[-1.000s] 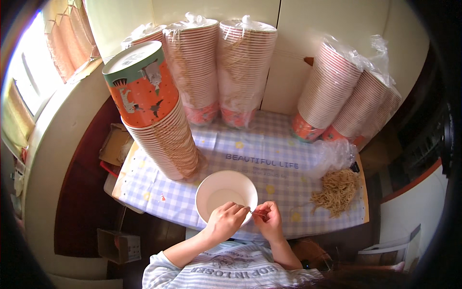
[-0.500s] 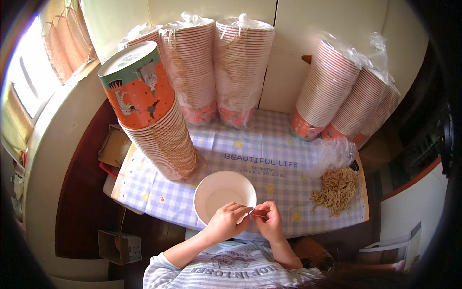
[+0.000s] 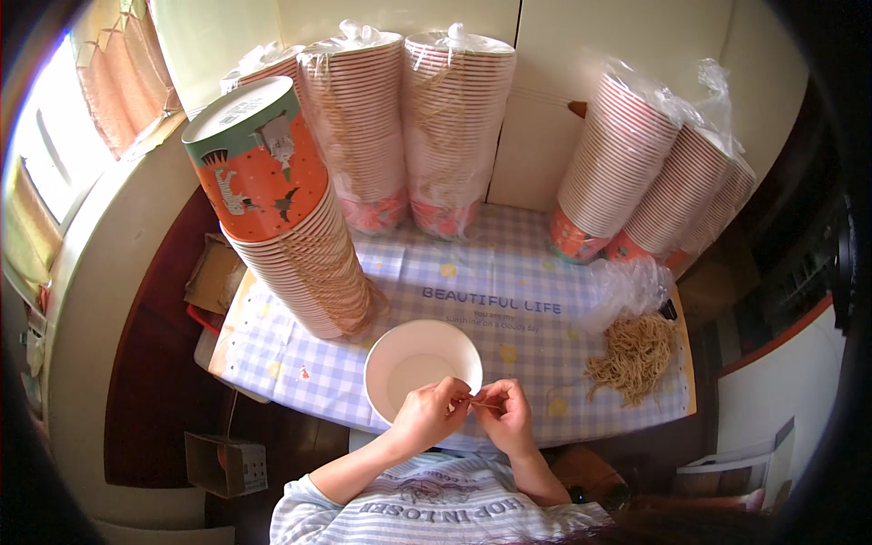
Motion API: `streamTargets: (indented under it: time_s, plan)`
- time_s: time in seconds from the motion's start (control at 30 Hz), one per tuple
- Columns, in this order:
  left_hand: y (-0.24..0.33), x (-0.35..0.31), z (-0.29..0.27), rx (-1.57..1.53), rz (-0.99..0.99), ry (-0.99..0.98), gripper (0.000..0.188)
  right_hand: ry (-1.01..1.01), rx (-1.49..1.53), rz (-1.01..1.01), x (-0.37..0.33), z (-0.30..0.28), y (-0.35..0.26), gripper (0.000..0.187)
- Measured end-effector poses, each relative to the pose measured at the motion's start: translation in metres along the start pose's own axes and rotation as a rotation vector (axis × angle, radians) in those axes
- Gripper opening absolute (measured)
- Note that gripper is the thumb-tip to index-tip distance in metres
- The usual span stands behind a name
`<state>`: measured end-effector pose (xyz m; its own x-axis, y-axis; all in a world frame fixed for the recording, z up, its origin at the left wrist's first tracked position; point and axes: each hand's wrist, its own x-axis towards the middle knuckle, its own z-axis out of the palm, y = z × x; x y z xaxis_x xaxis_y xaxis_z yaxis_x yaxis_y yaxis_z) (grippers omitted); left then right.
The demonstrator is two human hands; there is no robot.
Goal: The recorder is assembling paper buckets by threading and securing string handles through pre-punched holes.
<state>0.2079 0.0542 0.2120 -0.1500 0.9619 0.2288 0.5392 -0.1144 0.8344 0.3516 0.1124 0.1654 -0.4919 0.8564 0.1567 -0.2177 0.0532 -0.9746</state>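
A white paper bucket (image 3: 400, 359) stands mouth up at the table's near edge, turned so I see its inside. My left hand (image 3: 431, 413) reaches across its near right rim, thumb and fingers pinched together. Close beside it, my right hand (image 3: 507, 416) is also closed in a pinch, the fingertips of both hands almost touching. Between them a thin tan string (image 3: 487, 405) shows; most of it is hidden by the fingers. At the table's right lies a tangled heap of similar tan strings (image 3: 634, 359).
A tall stack of nested orange buckets (image 3: 272, 173) with strings hanging down it stands at left. Bagged bucket stacks (image 3: 457, 118) line the back, with more bagged stacks (image 3: 618, 154) at right. A crumpled clear plastic bag (image 3: 631, 289) sits behind the string heap.
Both hands stay by the bucket's rim, with only small finger movements; the left fingertips have shifted slightly. The whole view has moved a little. Nothing has been let go.
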Motion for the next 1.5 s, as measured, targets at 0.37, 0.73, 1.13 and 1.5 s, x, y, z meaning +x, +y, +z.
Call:
streamTargets:
  time_s: [0.37, 0.73, 1.13, 1.5]
  plan:
    - [0.009, 0.003, -0.014, 0.103, -0.004, -0.054, 0.019, 0.018, 0.108, 0.027, 0.001, 0.001, -0.005, 0.023]
    - [-0.004, 0.011, -0.008, 0.150, 0.124, -0.117, 0.011, -0.026, 0.162, 0.050, 0.000, -0.002, -0.005, 0.024]
    - [0.001, 0.013, -0.013, -0.035, -0.057, -0.149, 0.010, -0.025, 0.045, 0.085, -0.001, -0.003, -0.006, 0.024]
    - [0.007, 0.008, -0.020, 0.004, -0.122, -0.152, 0.016, -0.015, 0.059, 0.064, 0.002, -0.002, -0.008, 0.019]
